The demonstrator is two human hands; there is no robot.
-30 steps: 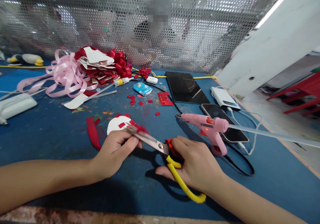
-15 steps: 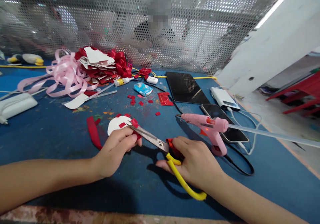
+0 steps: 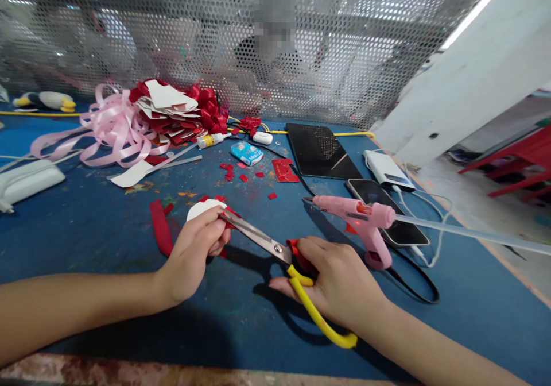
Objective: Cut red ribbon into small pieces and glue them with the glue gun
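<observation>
My right hand [image 3: 333, 274] grips a pair of scissors [image 3: 269, 242] with yellow-and-red covered handles. The blades point up and left, almost together, and their tips lie at my left fingertips. My left hand [image 3: 193, 254] is closed in a pinch on a small red ribbon, which shows partly behind the blades and below the fingers. Just beyond that hand lies a white paper disc [image 3: 204, 207], partly hidden by the fingers, with red bits along its far edge. A red ribbon strip [image 3: 160, 228] rests on the table left of the disc.
A pink glue gun [image 3: 355, 211] with a long glue stick stands right of my right hand, near a phone [image 3: 374, 193] and a power bank [image 3: 387, 170]. Farther back are a black tablet [image 3: 321, 150], red scraps [image 3: 228, 170], a glue bottle [image 3: 210, 140] and pink ribbon [image 3: 114, 124].
My left fingers have shifted slightly left and now cover more of the white disc. The red piece at the scissor tips has moved lower behind the blades. My right hand is nearly still.
</observation>
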